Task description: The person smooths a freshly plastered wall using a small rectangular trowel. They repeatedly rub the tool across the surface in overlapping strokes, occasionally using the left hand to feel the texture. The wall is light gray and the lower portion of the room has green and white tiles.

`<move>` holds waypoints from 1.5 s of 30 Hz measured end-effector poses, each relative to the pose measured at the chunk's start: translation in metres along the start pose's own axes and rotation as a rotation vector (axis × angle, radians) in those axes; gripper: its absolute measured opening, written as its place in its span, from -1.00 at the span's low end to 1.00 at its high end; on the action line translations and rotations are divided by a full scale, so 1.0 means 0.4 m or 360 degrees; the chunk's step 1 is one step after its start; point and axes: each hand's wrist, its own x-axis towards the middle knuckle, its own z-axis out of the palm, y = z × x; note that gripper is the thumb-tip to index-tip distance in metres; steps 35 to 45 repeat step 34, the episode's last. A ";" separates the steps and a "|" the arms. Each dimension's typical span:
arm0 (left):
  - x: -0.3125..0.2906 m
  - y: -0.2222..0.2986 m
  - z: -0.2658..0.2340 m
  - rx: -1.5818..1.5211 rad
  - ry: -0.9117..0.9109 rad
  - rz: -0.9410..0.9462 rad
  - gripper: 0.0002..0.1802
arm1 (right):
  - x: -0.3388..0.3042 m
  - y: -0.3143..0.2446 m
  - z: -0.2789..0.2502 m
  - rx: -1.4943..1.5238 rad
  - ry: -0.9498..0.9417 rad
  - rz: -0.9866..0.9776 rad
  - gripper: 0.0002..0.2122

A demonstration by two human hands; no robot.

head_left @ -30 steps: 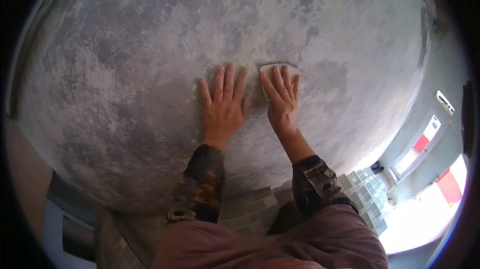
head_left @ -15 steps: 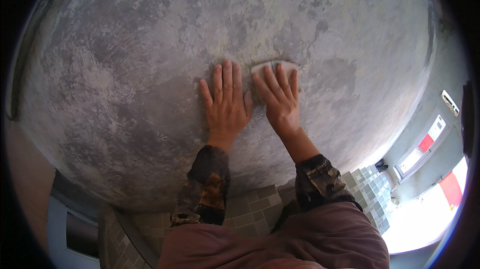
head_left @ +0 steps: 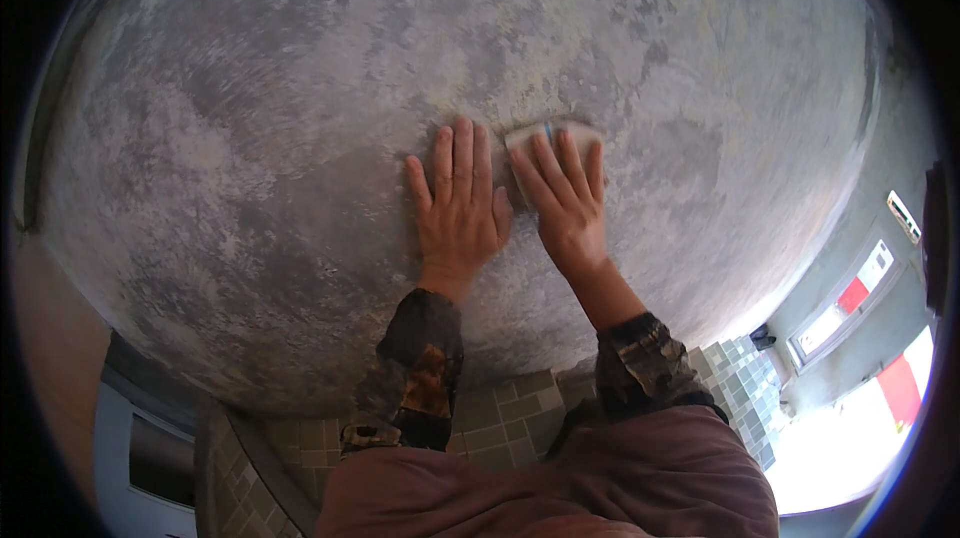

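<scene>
A large grey wall (head_left: 300,188), mottled with pale and dark patches, fills most of the view. Flat against it lies my left hand (head_left: 460,213), fingers stretched and a little apart, holding nothing. Just to its right, my right hand (head_left: 570,198) presses a pale, flat pad (head_left: 522,139) with a small blue mark against the wall. Four fingers spread over the pad, whose top edge and corners show past the fingertips. My right thumb is hidden, and so is most of the pad under the hand.
Below the wall is a floor of grey-green tiles (head_left: 505,428). A pale blue framed panel (head_left: 120,478) stands at the lower left. At the right are a window (head_left: 850,298) with red and white beyond it, and a bright opening (head_left: 840,448).
The whole view has shifted slightly, wall and hands moving together a little to the right. Both hands stay at nearly the same spots on the wall, the pad still under the right one.
</scene>
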 end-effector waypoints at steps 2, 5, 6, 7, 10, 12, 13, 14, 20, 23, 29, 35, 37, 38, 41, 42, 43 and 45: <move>-0.002 0.000 -0.003 0.0041 -0.0013 0.0001 -0.36 | -0.065 -0.003 -0.025 -0.0035 -0.0107 -0.0034 -0.57; -0.004 0.000 -0.002 0.0056 -0.0010 -0.0010 -0.36 | -0.095 0.007 -0.032 -0.0026 -0.0140 -0.0066 -0.57; -0.007 0.002 0.002 0.0054 -0.0006 -0.0010 -0.35 | -0.084 0.009 -0.027 0.0002 -0.0169 -0.0024 -0.56; -0.007 0.003 0.002 0.0043 0.0002 -0.0017 -0.35 | -0.060 0.011 -0.021 -0.0027 -0.0105 -0.0066 -0.54; -0.004 0.004 0.009 0.0026 0.0037 -0.0032 -0.35 | 0.034 0.012 0.009 -0.0048 -0.0002 -0.0050 -0.50; -0.002 0.006 0.012 0.0027 0.0079 -0.0054 -0.33 | 0.056 0.004 0.009 -0.0084 -0.0059 -0.0011 -0.52; -0.002 0.006 0.011 0.0007 0.0067 -0.0052 -0.32 | 0.046 0.008 0.002 -0.0093 -0.0089 -0.0034 -0.53; -0.001 0.006 0.009 -0.0002 0.0065 -0.0048 -0.32 | 0.015 0.012 -0.006 -0.0039 -0.0050 -0.0050 -0.53; 0.000 0.008 -0.005 0.0136 -0.0012 -0.0030 -0.31 | -0.268 0.053 -0.083 0.0091 -0.0419 -0.0102 -0.58; 0.003 0.015 -0.009 0.0191 -0.0009 -0.0014 -0.32 | -0.261 0.089 -0.074 -0.0011 -0.0348 -0.0081 -0.57; 0.000 0.017 0.010 0.0237 0.0035 0.0019 -0.33 | -0.182 0.114 -0.019 -0.0070 -0.0278 0.0070 -0.45; -0.003 0.027 0.008 0.0268 0.0027 -0.0001 -0.33 | -0.390 0.109 -0.060 0.0193 -0.0314 0.0034 -0.61; -0.003 0.027 0.008 0.0268 0.0027 -0.0001 -0.33 | -0.390 0.109 -0.060 0.0193 -0.0314 0.0034 -0.61; -0.003 0.027 0.008 0.0268 0.0027 -0.0001 -0.33 | -0.390 0.109 -0.060 0.0193 -0.0314 0.0034 -0.61; -0.003 0.027 0.008 0.0268 0.0027 -0.0001 -0.33 | -0.390 0.109 -0.060 0.0193 -0.0314 0.0034 -0.61; -0.003 0.027 0.008 0.0268 0.0027 -0.0001 -0.33 | -0.390 0.109 -0.060 0.0193 -0.0314 0.0034 -0.61; -0.003 0.027 0.008 0.0268 0.0027 -0.0001 -0.33 | -0.390 0.109 -0.060 0.0193 -0.0314 0.0034 -0.61; -0.003 0.027 0.008 0.0268 0.0027 -0.0001 -0.33 | -0.390 0.109 -0.060 0.0193 -0.0314 0.0034 -0.61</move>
